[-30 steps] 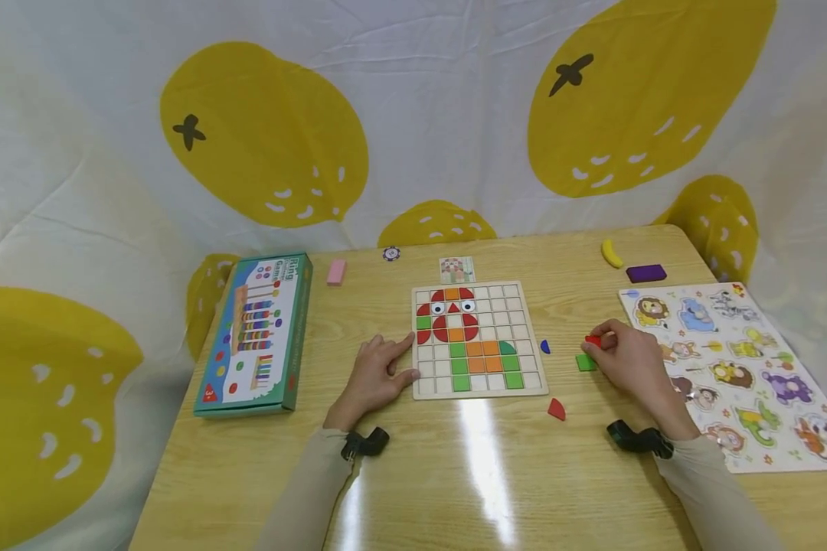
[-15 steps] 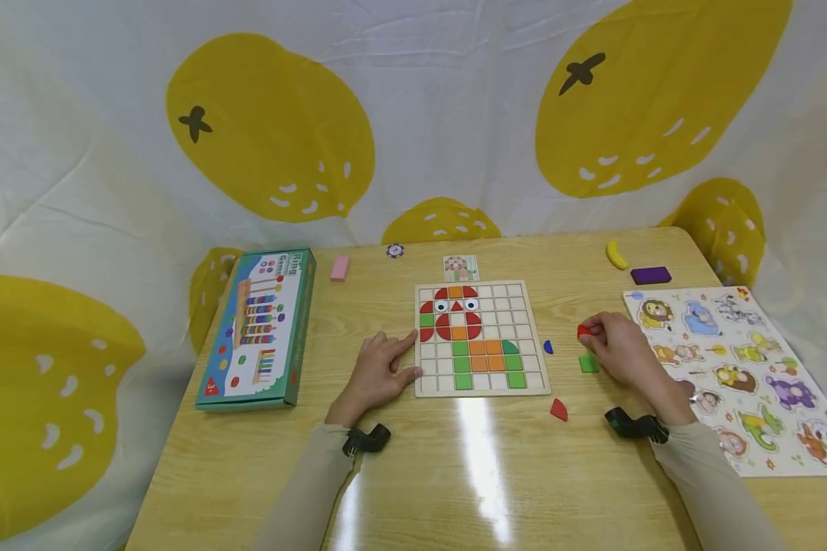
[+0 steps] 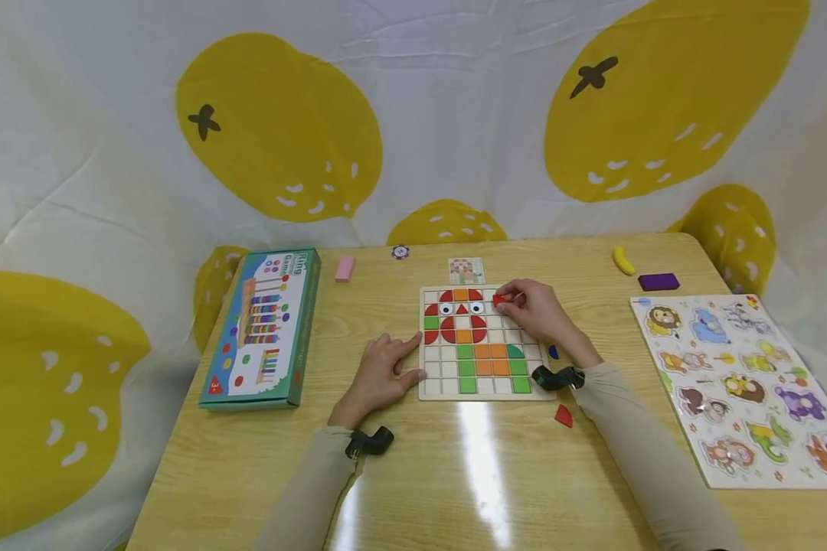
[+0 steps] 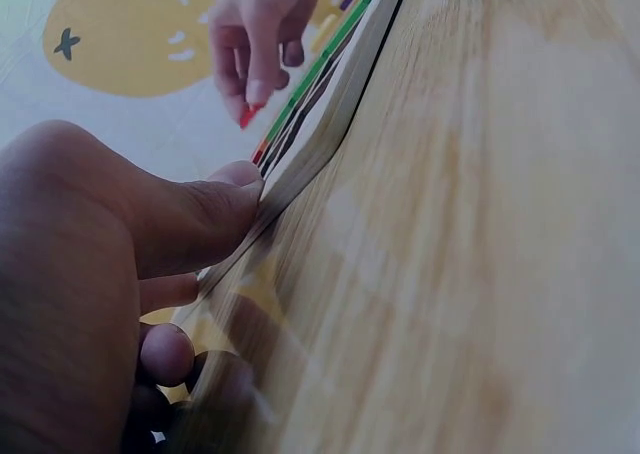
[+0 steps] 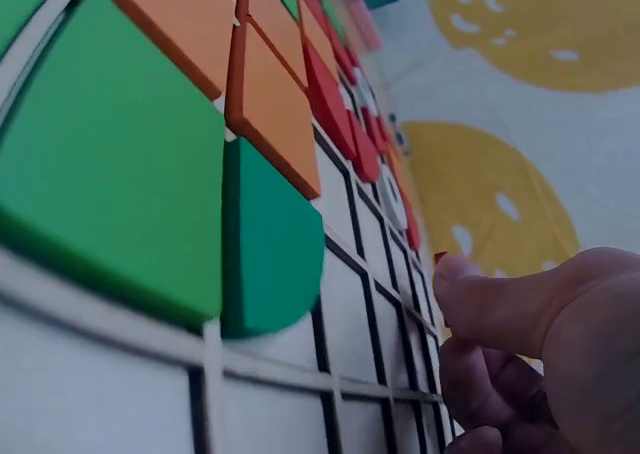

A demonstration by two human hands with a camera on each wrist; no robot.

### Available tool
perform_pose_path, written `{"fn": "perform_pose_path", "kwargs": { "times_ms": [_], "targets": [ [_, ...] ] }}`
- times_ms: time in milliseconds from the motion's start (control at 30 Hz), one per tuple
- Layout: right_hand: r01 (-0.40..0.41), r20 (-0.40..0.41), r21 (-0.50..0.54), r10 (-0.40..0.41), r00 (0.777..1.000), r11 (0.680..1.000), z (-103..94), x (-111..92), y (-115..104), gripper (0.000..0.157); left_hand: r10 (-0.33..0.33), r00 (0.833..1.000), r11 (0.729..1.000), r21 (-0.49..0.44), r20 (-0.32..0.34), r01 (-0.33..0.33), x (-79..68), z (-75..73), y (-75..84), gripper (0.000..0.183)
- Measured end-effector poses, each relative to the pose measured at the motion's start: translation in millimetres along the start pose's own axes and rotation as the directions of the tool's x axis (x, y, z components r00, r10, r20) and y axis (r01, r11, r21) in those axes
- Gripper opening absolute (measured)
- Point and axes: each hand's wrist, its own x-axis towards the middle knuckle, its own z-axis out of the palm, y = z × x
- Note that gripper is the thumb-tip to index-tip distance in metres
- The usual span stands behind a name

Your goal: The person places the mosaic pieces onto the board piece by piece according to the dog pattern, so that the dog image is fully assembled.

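Note:
A wooden grid board [image 3: 482, 397] carries red, orange and green tiles with two eye tiles. My left hand [image 3: 377, 375] touches the board's left edge with index fingertip and thumb; in the left wrist view the thumb [image 4: 205, 224] lies against the board's side. Over the upper right of the grid, my right hand [image 3: 539, 312] pinches a small red tile [image 3: 499, 301] between thumb and fingers. Only a sliver of that red tile [image 5: 440, 258] shows in the right wrist view. A teal rounded tile [image 5: 270, 254] sits beside a green square [image 5: 120, 164] on the board.
A picture card [image 3: 465, 270] lies behind the board. Right of it are a blue half-round tile [image 3: 554, 352], a red quarter-round tile [image 3: 563, 415] and an animal puzzle [image 3: 751, 383]. Farther back lie a banana [image 3: 623, 261] and purple block [image 3: 658, 282]. A game box [image 3: 262, 329] stands left.
My right hand has moved left from beside the animal puzzle to above the grid, bringing the red tile. The loose green square is now hidden behind the right arm. My left hand stays at the edge.

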Motion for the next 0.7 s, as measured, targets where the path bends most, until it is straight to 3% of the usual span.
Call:
{"fn": "perform_pose_path", "kwargs": {
  "times_ms": [200,433,567,700],
  "targets": [
    [-0.012,0.020,0.014,0.012,1.000,1.000,12.2,9.1,-5.2,0.018,-0.006,1.000,1.000,0.013,0.007,0.006,0.0,-1.7,1.3,0.068],
    [0.019,0.005,0.017,-0.019,1.000,1.000,9.3,8.3,-5.5,0.021,-0.008,1.000,1.000,0.018,0.003,0.007,0.2,-4.8,2.8,0.068],
    [0.030,-0.027,0.029,-0.029,0.999,0.999,-4.0,-8.6,3.8,0.027,-0.011,1.000,1.000,0.018,0.014,0.010,-0.1,-2.2,1.2,0.068],
    [-0.008,-0.016,-0.007,0.008,1.000,1.000,-34.7,-47.1,16.0,0.031,0.000,1.000,1.000,0.017,0.010,0.000,-0.9,-0.8,-0.2,0.068]
  ]
}}
